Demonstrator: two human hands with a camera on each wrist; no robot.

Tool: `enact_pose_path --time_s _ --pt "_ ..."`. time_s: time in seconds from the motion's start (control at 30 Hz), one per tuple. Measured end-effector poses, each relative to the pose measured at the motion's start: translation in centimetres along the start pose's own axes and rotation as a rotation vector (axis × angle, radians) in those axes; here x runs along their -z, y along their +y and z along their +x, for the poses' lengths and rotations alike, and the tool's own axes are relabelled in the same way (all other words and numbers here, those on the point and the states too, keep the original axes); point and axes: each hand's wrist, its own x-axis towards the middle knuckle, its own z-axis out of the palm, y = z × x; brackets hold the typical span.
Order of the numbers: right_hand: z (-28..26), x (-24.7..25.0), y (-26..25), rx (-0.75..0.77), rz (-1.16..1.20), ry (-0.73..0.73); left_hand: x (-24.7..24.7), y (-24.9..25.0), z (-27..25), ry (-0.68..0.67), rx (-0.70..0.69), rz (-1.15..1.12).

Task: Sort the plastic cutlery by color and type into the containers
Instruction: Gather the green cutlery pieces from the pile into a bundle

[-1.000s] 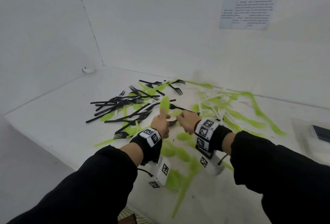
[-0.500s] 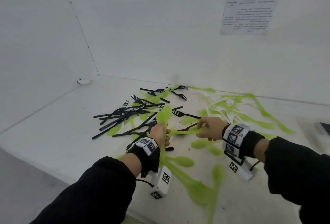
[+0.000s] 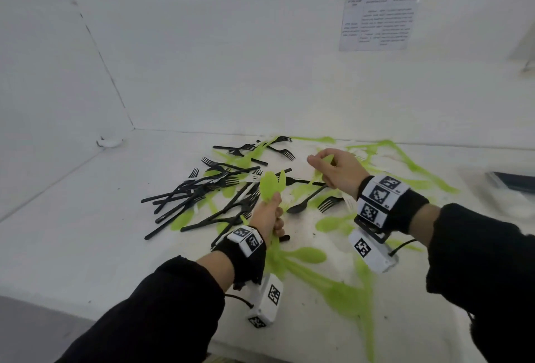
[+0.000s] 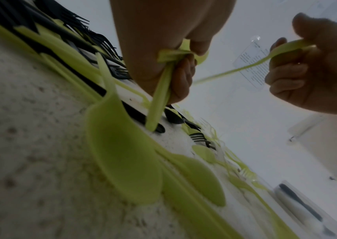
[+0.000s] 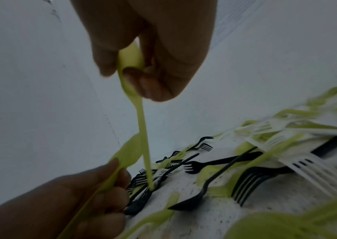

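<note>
Green spoons, black forks and white forks lie mixed on the white table point(image 3: 86, 232). My left hand point(image 3: 270, 213) grips a small bundle of green spoons point(image 3: 269, 184) by their handles, bowls pointing up. In the left wrist view the handles point(image 4: 159, 97) stick out below the left hand point(image 4: 175, 61). My right hand point(image 3: 325, 164) is raised over the pile and pinches one green spoon point(image 5: 130, 58) by its bowl. That spoon's handle hangs down towards the left hand point(image 5: 94, 190).
A heap of black forks point(image 3: 202, 189) lies left of my hands, and a black spoon point(image 3: 304, 203) between them. Loose green spoons point(image 3: 307, 255) cover the near table. White forks point(image 5: 306, 161) lie at right. A clear container point(image 3: 506, 189) holding something dark sits at the far right edge.
My right hand has lifted away from the left hand, up and back, carrying a green spoon by its bowl. The left hand has stayed in place with its spoons.
</note>
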Motion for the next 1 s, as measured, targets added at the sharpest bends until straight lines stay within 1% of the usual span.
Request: enact_pose_path --time_s 0.07,0.1,0.13,0.17,0.2,0.23,0.27,0.3,0.33,0.37,0.4,0.43,0.5,0.53,0.6,0.67,0.73,0.83,0.9,0.97,1.0 --pt "-0.1 -0.9 -0.7 0.000 -0.124 0.066 0.2 0.0 -0.1 -0.022 -0.017 -0.007" --pt "-0.1 -1.4 -1.0 -0.011 -0.189 0.043 0.3 0.0 -0.1 -0.036 -0.027 0.002" --pt "-0.4 -1.9 -1.3 -0.029 -0.201 -0.031 0.4 -0.1 -0.2 -0.050 -0.038 0.014" --pt "-0.6 -2.3 -1.4 -0.054 -0.157 -0.118 0.5 -0.2 -0.2 -0.065 -0.048 0.025" --pt "-0.6 -2.8 -1.5 -0.104 -0.075 -0.213 0.5 -0.4 -0.3 -0.080 -0.061 0.034" --pt "-0.5 -3.1 -1.3 -0.157 0.034 -0.287 0.6 -0.5 -0.3 -0.092 -0.074 0.041" --pt "-0.7 -3.4 -1.5 -0.208 0.089 -0.346 0.7 -0.6 -0.3 -0.095 -0.089 0.051" --pt "-0.9 -3.6 -1.8 -0.244 0.148 -0.393 0.8 -0.6 -0.3 -0.091 -0.105 0.066" --pt "-1.0 -3.8 -1.9 -0.280 0.160 -0.403 0.9 -0.6 -0.4 -0.085 -0.125 0.083" --pt "-1.0 -3.9 -2.0 -0.271 0.122 -0.410 1.1 -0.6 -0.4 -0.077 -0.146 0.095" --pt "-0.9 -3.9 -2.2 -0.224 0.020 -0.406 1.2 -0.5 -0.5 -0.068 -0.168 0.098" --pt "-1.1 -3.6 -2.5 -0.157 -0.086 -0.387 1.3 -0.4 -0.5 -0.056 -0.186 0.090" --pt "-1.0 -3.1 -2.7 -0.083 -0.173 -0.357 1.6 -0.1 -0.6 -0.020 -0.219 0.065" --pt "-0.9 -2.9 -2.6 -0.079 -0.166 -0.332 1.8 0.1 -0.5 -0.001 -0.234 0.056" --pt "-1.0 -2.8 -2.6 -0.061 -0.092 -0.236 2.1 0.3 -0.6 0.013 -0.268 0.045" --pt "-0.9 -3.0 -2.6 -0.025 -0.110 -0.121 2.3 0.4 -0.7 -0.006 -0.290 0.071" --pt "-1.0 -3.4 -2.6 0.013 -0.146 -0.038 2.2 0.2 -1.1 -0.052 -0.279 0.137" --pt "-1.1 -4.3 -1.9 0.002 -0.099 0.059 1.5 -0.2 -1.9 -0.142 -0.243 0.207" --pt "-1.2 -5.1 -1.4 -0.048 -0.065 0.122 1.0 -0.5 -2.4 -0.190 -0.223 0.216" --pt "-1.3 -5.6 -0.9 -0.120 0.076 0.144 0.7 -0.6 -2.8 -0.207 -0.194 0.193" --pt "-1.4 -5.7 -0.8 -0.131 0.096 0.160 0.6 -0.6 -2.9 -0.206 -0.177 0.198"
